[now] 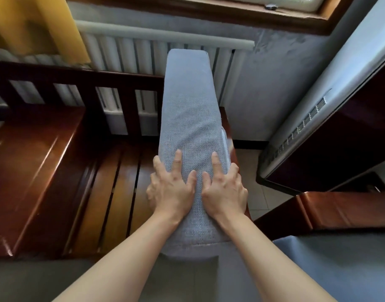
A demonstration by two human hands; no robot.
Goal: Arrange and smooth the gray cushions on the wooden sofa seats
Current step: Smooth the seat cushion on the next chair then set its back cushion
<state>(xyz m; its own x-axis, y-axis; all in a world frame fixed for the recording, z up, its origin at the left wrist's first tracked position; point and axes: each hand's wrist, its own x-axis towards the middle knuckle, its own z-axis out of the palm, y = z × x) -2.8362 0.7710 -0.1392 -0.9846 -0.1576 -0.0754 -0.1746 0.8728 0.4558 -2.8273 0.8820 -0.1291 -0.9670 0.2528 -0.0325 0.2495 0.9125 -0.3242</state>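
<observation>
Gray cushion: it stood on edge at frame centre, above the bare slatted sofa seat.
Left hand: your fingers were spread, gripping its top edge.
Right hand: likewise.
Advice: you probably needed to tip it leftward, flat onto the slats.

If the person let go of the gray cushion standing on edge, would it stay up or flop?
The gray cushion probably tips: it stands on a narrow edge, steadied by the left hand and right hand. It looks fairly stiff, holding a straight shape. Its woven cover likely gives grip, not slip.
</observation>
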